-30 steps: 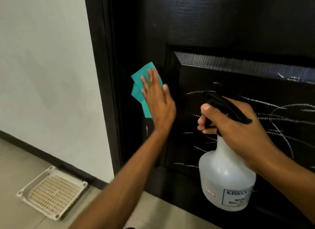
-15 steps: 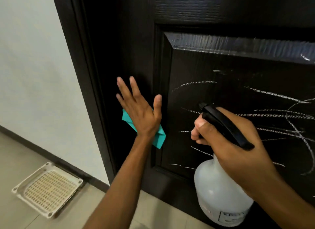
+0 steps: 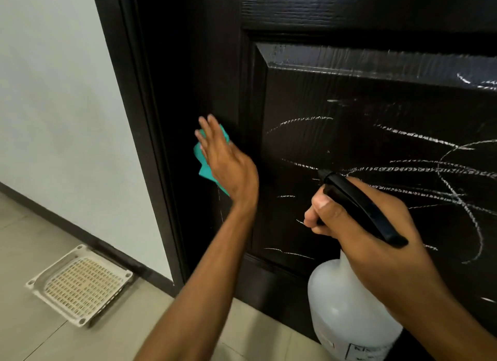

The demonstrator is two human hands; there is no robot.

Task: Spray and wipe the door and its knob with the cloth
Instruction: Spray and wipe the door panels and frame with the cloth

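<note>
A dark, nearly black panelled door fills the upper right of the view, with white chalk scribbles across its raised panel. My left hand lies flat with straight fingers and presses a teal cloth against the door's left stile, close to the frame. My right hand grips the neck and black trigger head of a translucent white spray bottle, held just in front of the panel's lower part. No knob is in view.
The dark door frame meets a white wall with a dark skirting. On the tiled floor a white slotted grille leans against the skirting at lower left.
My left hand slid the cloth down the stile from its higher spot, then along it toward the frame. The bottle stayed in my right hand; the view shifted slightly.
</note>
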